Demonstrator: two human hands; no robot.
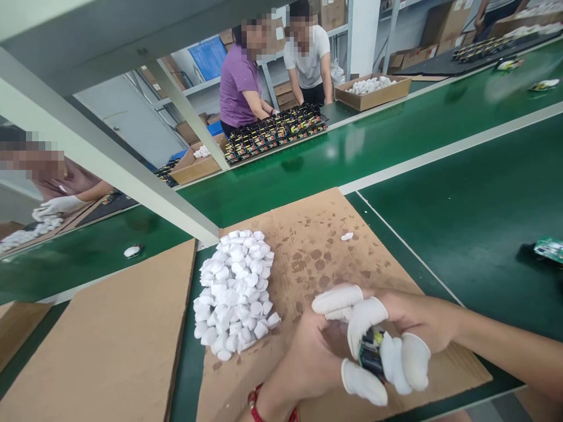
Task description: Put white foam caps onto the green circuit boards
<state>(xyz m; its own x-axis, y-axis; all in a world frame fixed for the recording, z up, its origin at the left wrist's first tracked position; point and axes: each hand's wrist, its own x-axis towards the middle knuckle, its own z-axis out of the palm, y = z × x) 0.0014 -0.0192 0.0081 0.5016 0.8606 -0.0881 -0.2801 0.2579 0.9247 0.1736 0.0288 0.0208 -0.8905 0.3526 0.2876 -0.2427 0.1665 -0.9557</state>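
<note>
Circuit board [372, 351] clamped between left hand [314, 354] and right hand [411, 319], visible part running far to near; white pile [237, 293] sits left, nearer left hand

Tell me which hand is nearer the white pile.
Left. The left hand is to the right of the white pile, apart from it; the right hand is farther right, beyond the left hand.

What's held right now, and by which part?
A small circuit board, held around its outer sides by the left hand and right hand; exact contact points are partly hidden.
</note>
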